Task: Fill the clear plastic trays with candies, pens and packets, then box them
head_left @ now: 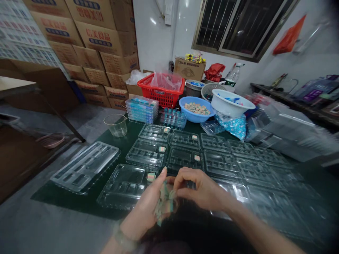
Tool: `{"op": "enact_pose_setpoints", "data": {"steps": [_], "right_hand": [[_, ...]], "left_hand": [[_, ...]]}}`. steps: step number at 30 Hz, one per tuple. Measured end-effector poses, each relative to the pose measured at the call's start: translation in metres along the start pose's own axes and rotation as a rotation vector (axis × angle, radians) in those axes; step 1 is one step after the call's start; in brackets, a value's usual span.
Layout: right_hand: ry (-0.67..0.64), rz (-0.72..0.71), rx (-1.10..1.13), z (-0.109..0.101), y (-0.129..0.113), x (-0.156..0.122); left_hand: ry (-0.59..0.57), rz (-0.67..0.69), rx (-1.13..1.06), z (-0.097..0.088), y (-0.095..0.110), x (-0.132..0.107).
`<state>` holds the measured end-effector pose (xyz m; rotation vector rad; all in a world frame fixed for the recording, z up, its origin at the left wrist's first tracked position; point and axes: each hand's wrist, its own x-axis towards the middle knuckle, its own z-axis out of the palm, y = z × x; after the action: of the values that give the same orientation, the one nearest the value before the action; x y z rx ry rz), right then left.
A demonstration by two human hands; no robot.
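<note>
Low in the middle of the head view, my left hand (pixel 147 204) is closed around a handful of small striped blocks (pixel 166 203), green, white and orange, slightly blurred. Thumb and index finger of my right hand (pixel 201 187) pinch at the top of that handful; the fingertips partly hide which block they grip. Just beyond the hands, a clear plastic compartment tray (pixel 124 185) has one striped block (pixel 151 176) in its upper right compartment. Several trays behind, such as this tray (pixel 145 152), each bear a single block (pixel 162 149) too.
More clear trays (pixel 222 164) cover the right of the dark green table (pixel 103 135). A blue basin (pixel 194 117) of striped blocks, a white basin (pixel 230 107), a red basket (pixel 161 93) and stacked trays (pixel 141 110) line the back. A clear cup (pixel 118 126) stands at left.
</note>
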<state>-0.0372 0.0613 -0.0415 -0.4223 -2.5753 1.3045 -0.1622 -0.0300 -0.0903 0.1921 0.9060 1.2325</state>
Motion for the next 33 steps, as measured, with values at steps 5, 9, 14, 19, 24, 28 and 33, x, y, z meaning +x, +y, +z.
{"op": "enact_pose_setpoints", "data": {"steps": [5,9,14,19,24,28,33], "right_hand": [[-0.024,0.038,-0.156,-0.003,-0.003,0.007],[0.001,0.012,-0.328,0.006,0.001,0.005],[0.045,-0.01,-0.376,0.011,0.004,0.0],[0.143,0.008,-0.191,0.015,0.01,-0.003],[0.243,-0.005,0.017,0.02,0.011,-0.008],[0.329,0.078,0.176,-0.001,0.018,-0.013],[0.476,0.183,0.17,-0.047,0.076,-0.006]], "left_hand": [[0.142,-0.063,0.07,0.005,-0.001,-0.004],[0.173,-0.068,0.04,0.004,-0.003,-0.003],[0.125,-0.029,-0.012,0.001,-0.006,0.003],[0.097,-0.035,-0.038,0.001,-0.005,0.005],[0.06,-0.012,-0.059,0.001,-0.005,0.006],[0.078,-0.019,-0.016,0.002,0.0,0.005],[0.045,0.017,-0.008,0.003,0.006,0.002]]}}
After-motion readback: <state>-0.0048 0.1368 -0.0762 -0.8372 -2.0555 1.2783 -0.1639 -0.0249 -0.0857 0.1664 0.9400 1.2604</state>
